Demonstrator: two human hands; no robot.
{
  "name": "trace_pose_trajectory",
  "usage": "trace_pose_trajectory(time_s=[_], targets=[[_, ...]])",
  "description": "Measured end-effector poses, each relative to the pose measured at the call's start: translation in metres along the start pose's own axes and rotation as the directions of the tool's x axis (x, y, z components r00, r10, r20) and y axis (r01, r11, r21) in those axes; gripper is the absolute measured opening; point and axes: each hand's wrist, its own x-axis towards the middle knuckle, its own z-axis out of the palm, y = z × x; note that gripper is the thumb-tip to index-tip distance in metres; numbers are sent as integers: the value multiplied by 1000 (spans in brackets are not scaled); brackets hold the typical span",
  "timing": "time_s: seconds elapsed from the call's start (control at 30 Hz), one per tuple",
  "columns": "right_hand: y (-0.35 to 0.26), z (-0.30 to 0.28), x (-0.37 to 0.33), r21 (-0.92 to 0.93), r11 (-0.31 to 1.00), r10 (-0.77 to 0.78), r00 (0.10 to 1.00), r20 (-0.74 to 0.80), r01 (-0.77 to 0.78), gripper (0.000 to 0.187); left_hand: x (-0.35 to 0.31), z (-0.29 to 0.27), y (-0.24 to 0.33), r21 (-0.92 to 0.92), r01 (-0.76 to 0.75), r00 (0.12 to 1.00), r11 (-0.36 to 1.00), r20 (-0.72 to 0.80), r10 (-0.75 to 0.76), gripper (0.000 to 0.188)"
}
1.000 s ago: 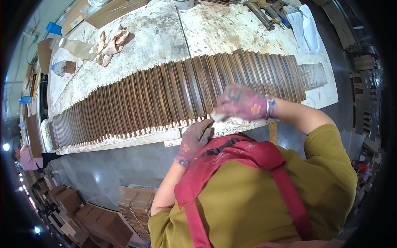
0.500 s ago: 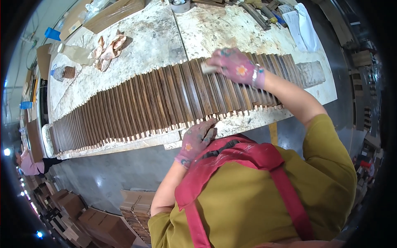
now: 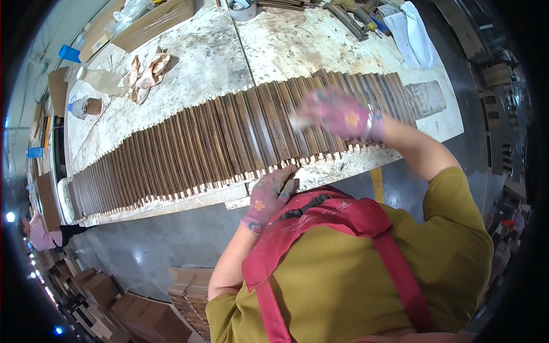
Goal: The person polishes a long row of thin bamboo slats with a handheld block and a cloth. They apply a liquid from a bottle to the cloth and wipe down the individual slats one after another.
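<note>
A long row of dark brown wooden slats (image 3: pixel 206 140) with pale end pegs lies side by side across the table. My right hand (image 3: pixel 337 114), in a pink flowered glove and smeared by motion, is over the right part of the row. Its fingers are closed on a small whitish block (image 3: pixel 297 121), whose exact kind is too blurred to tell. My left hand (image 3: pixel 267 194), in a matching glove, rests at the near ends of the slats by the table's front edge. Its fingers lie stretched against the ends with the thumb apart, gripping nothing I can see.
On the worktable (image 3: pixel 211 57) are a crumpled cloth (image 3: pixel 146 77), a translucent bottle (image 3: pixel 103 80), a roll of tape (image 3: pixel 243 11) and a grey flat block (image 3: pixel 426 98). White paper (image 3: pixel 412 37) lies far right. Cartons (image 3: pixel 151 317) stand on the floor; another person (image 3: pixel 43 234) is at far left.
My right hand has swept toward me and slightly right along the slats with the whitish block. My left hand has stayed at the slat ends.
</note>
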Motion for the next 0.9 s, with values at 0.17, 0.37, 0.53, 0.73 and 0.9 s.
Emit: trace_pose_trajectory(time_s=[0.17, 0.37, 0.53, 0.73, 0.9], targets=[[62, 32, 45, 107, 945, 317, 946, -62, -310, 26, 8, 7, 12, -41, -47, 994, 998, 96, 51, 33], [13, 4, 18, -57, 981, 196, 953, 229, -188, 25, 16, 11, 11, -21, 0, 995, 1000, 103, 2, 33], [29, 12, 49, 29, 951, 305, 951, 53, -307, 20, 15, 14, 12, -45, 74, 990, 996, 122, -68, 32], [-25, 5, -11, 76, 987, 115, 949, 295, -143, 41, 16, 19, 6, -38, -6, 999, 999, 54, 8, 29], [-23, -21, -29, 161, 986, -11, 956, 293, -38, 34, 13, 19, 6, -60, -12, 999, 998, 49, 15, 32]])
